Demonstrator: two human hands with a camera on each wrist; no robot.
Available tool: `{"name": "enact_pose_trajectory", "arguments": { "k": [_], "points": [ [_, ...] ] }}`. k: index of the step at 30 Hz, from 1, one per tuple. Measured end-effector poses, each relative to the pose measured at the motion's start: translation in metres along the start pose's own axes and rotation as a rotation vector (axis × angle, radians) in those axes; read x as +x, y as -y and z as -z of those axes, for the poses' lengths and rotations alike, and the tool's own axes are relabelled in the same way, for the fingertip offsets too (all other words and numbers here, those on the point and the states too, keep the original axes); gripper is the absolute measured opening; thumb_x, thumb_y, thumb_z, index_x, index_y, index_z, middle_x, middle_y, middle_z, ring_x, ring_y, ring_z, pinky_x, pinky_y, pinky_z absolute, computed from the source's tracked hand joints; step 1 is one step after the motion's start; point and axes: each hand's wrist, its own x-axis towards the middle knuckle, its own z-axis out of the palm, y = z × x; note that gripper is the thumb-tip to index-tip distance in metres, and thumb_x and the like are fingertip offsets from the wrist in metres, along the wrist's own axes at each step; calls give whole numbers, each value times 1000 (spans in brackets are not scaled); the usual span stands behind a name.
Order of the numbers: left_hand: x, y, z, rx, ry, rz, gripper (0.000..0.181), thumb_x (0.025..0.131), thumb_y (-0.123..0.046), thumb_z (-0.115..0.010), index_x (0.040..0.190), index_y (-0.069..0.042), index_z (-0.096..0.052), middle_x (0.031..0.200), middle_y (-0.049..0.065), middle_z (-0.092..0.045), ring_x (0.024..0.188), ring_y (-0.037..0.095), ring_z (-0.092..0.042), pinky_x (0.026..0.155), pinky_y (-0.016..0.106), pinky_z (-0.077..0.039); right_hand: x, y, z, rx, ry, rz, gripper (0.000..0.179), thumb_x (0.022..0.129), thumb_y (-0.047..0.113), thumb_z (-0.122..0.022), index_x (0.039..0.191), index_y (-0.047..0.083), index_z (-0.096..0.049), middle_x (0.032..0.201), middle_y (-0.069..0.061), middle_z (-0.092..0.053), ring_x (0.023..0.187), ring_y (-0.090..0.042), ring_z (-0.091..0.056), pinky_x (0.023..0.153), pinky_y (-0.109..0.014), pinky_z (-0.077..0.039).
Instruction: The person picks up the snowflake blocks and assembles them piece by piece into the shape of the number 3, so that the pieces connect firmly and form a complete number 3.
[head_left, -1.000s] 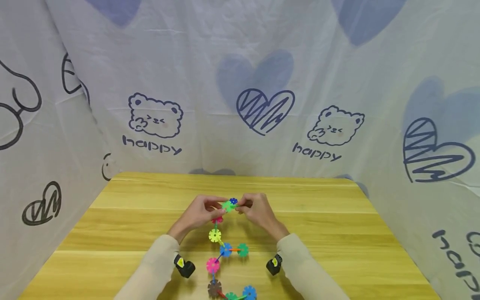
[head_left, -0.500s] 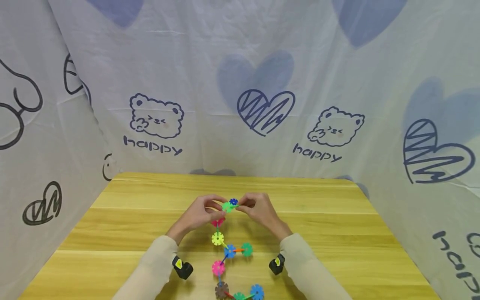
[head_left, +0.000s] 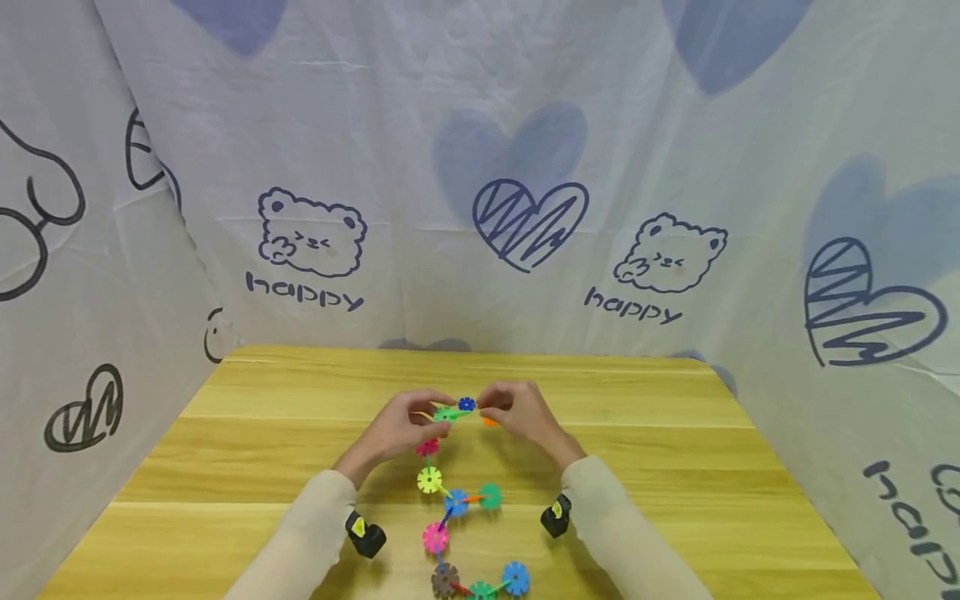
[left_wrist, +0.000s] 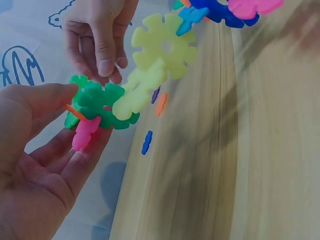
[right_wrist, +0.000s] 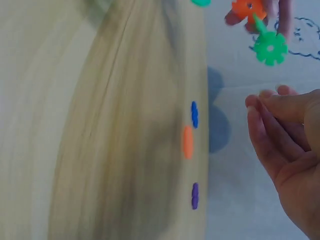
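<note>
My left hand (head_left: 405, 425) pinches the top end of a chain of slotted plastic snowflake discs. In the left wrist view its thumb and fingers hold a cluster of green discs (left_wrist: 100, 102), a thin orange disc (left_wrist: 75, 112) and a pink disc (left_wrist: 85, 134). Yellow discs (left_wrist: 165, 45) link on from there. Facing it, my right hand (right_wrist: 295, 140) has thumb and fingers brought near each other, with nothing visible between them and a gap to the green disc (right_wrist: 270, 48). In the head view the chain runs down toward me, through a pink disc (head_left: 435, 537) to a brown disc (head_left: 445, 579).
Loose blue (right_wrist: 194, 115), orange (right_wrist: 187, 142) and purple (right_wrist: 195, 195) discs lie along the far part of the wooden table (head_left: 300, 467). A side branch of the chain ends in a green disc (head_left: 491, 497). Printed cloth (head_left: 420, 292) hangs behind the table.
The right hand has come off the green disc and drawn slightly back, exposing an orange disc beneath it. The held green disc has tipped flatter and shifted a little left.
</note>
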Motion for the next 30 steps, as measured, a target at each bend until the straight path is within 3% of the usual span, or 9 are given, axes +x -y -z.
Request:
{"name": "enact_pose_trajectory", "arguments": {
  "k": [6, 12, 17, 22, 30],
  "points": [
    [-1, 2, 1, -12, 4, -6, 31, 98, -12, -71, 126, 0, -70, 116, 27, -71, 94, 43, -74, 69, 26, -60, 3, -19, -4, -93, 36, -3, 9, 91, -3, -74, 100, -5, -76, 96, -17, -78, 86, -28, -75, 77, -31, -62],
    [-1, 1, 0, 3, -6, 24, 32, 99, -18, -71, 126, -1, -70, 115, 21, -71, 92, 44, -74, 66, 28, -59, 1, -33, -15, -167, 58, -57, 10, 94, -2, -71, 102, -2, -77, 102, -16, -77, 92, -28, -73, 82, -37, -61],
    [1, 2, 1, 22, -3, 52, 35, 100, -19, -70, 132, -6, -67, 109, 23, -72, 90, 40, -74, 63, 25, -55, 1, -35, -21, -232, 63, -113, 13, 95, 1, -71, 106, 0, -77, 110, -17, -73, 101, -32, -70, 88, -44, -61],
    [2, 3, 2, 29, 33, 48, 37, 101, -16, -65, 136, -1, -64, 110, 28, -75, 92, 36, -74, 58, 23, -49, 3, -36, -24, -327, 62, -118, 17, 95, 6, -73, 111, 2, -77, 116, -16, -73, 110, -35, -65, 94, -48, -57],
    [2, 3, 0, 27, 31, 52, 34, 104, -20, -63, 132, -1, -66, 109, 22, -76, 89, 36, -73, 61, 26, -51, 3, -37, -23, -352, 80, -100, 16, 93, 5, -76, 108, 3, -78, 112, -14, -75, 105, -32, -65, 90, -46, -57]
  ]
}}
